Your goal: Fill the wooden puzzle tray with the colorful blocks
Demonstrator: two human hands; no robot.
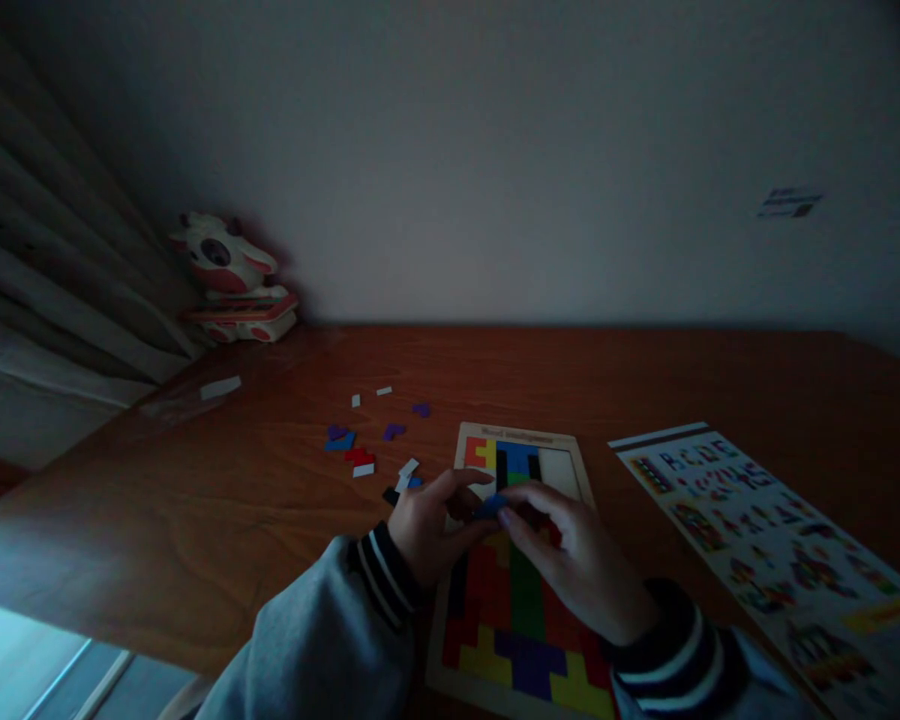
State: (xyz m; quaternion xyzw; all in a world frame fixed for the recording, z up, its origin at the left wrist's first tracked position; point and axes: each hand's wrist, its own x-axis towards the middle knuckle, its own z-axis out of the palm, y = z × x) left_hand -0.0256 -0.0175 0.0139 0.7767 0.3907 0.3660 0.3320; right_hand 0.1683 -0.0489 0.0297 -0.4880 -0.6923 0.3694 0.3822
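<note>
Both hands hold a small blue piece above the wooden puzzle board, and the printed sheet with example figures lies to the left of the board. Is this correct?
Not quite. The head view shows the printed sheet lying to the right of the puzzle board, not the left; the loose pieces are on the left. The rest holds: the left hand and right hand hold a small blue piece above the board.

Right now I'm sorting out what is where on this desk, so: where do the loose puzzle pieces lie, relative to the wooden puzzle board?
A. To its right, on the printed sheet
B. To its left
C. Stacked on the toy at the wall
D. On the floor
B: the loose pieces lie scattered on the desk left of the puzzle board; the printed sheet lies to its right.
</note>
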